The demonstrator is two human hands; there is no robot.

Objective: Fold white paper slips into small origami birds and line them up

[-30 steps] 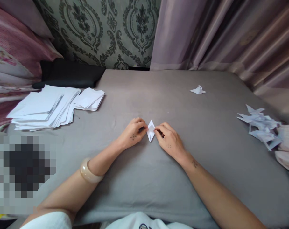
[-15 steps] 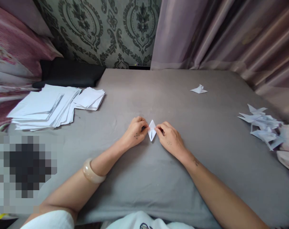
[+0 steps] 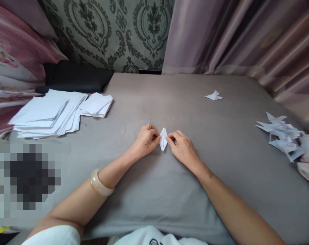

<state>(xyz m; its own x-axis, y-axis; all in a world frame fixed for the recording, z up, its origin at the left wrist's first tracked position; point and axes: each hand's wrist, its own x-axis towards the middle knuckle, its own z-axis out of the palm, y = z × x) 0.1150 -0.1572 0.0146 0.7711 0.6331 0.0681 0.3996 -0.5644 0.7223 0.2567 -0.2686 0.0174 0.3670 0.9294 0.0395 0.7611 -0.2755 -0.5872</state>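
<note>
A small white folded paper diamond (image 3: 163,140) is held just over the grey cloth, in the middle of the view. A narrow slit runs down its lower half. My left hand (image 3: 148,139) pinches its left corner between thumb and forefinger. On the opposite corner, my right hand (image 3: 182,146) has its fingertips closed in the same way. The other fingers of both hands are curled in.
Large white paper sheets (image 3: 42,114) are stacked at the left, beside smaller paper squares (image 3: 97,104). Behind them lies a black folded item (image 3: 75,76). One folded paper bird (image 3: 214,96) sits at the back right. Several more paper birds (image 3: 284,134) are heaped at the right edge.
Both hands keep their pinch on the folded paper. Its top now shows a small split between two points. The whole view has shifted very slightly.
</note>
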